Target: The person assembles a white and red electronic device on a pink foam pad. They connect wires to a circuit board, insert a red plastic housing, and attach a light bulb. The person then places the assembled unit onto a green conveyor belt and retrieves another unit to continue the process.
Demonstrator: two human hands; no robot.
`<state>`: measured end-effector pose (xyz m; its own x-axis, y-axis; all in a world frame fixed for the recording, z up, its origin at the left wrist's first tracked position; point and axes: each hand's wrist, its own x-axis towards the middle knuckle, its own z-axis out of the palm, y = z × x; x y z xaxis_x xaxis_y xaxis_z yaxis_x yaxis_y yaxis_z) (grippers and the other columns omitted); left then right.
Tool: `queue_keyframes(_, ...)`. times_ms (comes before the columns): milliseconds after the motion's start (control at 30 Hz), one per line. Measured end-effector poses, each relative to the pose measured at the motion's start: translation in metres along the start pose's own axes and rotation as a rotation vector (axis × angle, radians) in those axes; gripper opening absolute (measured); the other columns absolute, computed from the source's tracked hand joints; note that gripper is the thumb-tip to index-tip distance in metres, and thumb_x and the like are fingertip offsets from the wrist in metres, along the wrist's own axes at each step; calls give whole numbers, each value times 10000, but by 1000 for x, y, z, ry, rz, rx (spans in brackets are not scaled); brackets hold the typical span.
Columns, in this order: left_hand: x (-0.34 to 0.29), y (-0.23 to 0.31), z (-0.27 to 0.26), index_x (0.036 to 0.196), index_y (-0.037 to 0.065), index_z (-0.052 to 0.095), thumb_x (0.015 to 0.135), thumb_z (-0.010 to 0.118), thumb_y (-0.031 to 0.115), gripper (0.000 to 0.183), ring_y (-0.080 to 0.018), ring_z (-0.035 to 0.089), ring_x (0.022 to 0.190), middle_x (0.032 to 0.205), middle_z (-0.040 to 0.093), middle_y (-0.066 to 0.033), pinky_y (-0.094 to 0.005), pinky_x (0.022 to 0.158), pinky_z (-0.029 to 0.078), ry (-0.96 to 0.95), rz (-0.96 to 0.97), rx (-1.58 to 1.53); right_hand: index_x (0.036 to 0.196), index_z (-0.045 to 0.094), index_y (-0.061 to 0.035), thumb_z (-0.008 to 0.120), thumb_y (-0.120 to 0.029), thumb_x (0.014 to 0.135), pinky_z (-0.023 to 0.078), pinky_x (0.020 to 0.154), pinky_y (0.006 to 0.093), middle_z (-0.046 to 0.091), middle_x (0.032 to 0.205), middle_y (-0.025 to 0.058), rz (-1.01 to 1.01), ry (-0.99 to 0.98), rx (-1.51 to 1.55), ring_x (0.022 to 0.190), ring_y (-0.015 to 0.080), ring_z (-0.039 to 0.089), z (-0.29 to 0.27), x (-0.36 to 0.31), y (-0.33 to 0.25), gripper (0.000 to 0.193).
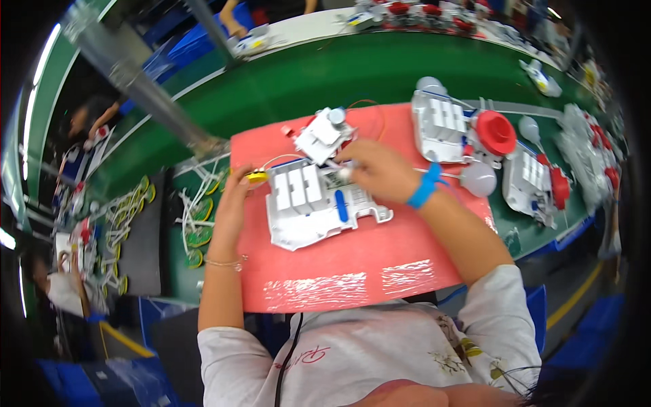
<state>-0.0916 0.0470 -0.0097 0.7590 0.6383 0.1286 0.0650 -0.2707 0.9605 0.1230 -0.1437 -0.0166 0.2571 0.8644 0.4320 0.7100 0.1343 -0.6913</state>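
While the left hand (237,193) pinches a yellow disc (258,178) near the left edge of the glossy red mat (325,271), the right hand (374,168), hold unclear, overlaps a ribbed white plastic casing (298,230)

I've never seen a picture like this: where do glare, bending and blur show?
Head view: glare streaks the near side of the pink mat; the far white bench bows; a strip light glares at left; the white housing looks slightly soft.

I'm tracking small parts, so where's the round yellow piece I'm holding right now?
In the head view, the round yellow piece is left of centre, at the fingertips of the left hand, near the upper left corner of the white casing.
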Motion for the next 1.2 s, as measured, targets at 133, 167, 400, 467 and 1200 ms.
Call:
queue_keyframes(133,-35,-5,2,1239,-2,400,879,437,257,445,-238,383,1160,1245,428,-131,-322,969,286,-6,0,244,943,585,-37,563,-154,796,425,616,278,560,906,100,34,212,-58,693,180,531,-32,-15,12,190)
queue_keyframes(167,-43,-6,4,1242,-10,392,870,455,252,459,-264,363,1182,1259,417,-147,-330,981,272,-33,10,296,946,582,-32,560,-152,799,422,611,279,561,897,103,101,238,-70,693,179,531,-36,-18,17,191)
queue_keyframes(400,-55,-10,32,1285,-41,290,786,509,217,602,-376,274,1237,1295,356,-220,-365,1023,199,-163,-20,438,952,559,8,462,-196,861,419,671,393,577,885,181,230,212,-165,785,306,554,-19,-27,27,243)
queue_keyframes(467,-52,-8,31,1279,-49,294,745,470,110,584,-330,346,1199,1270,388,-197,-353,994,264,-143,-159,89,954,554,12,428,-208,876,416,711,409,580,885,196,359,62,-82,808,338,549,-14,-29,24,266)
queue_keyframes(1200,36,25,17,1143,-57,410,667,421,-11,479,-296,484,1065,1141,486,-165,-420,909,407,201,-185,-794,1100,506,-19,607,-229,752,412,773,395,573,957,165,136,54,-328,871,330,542,-71,-48,-16,419)
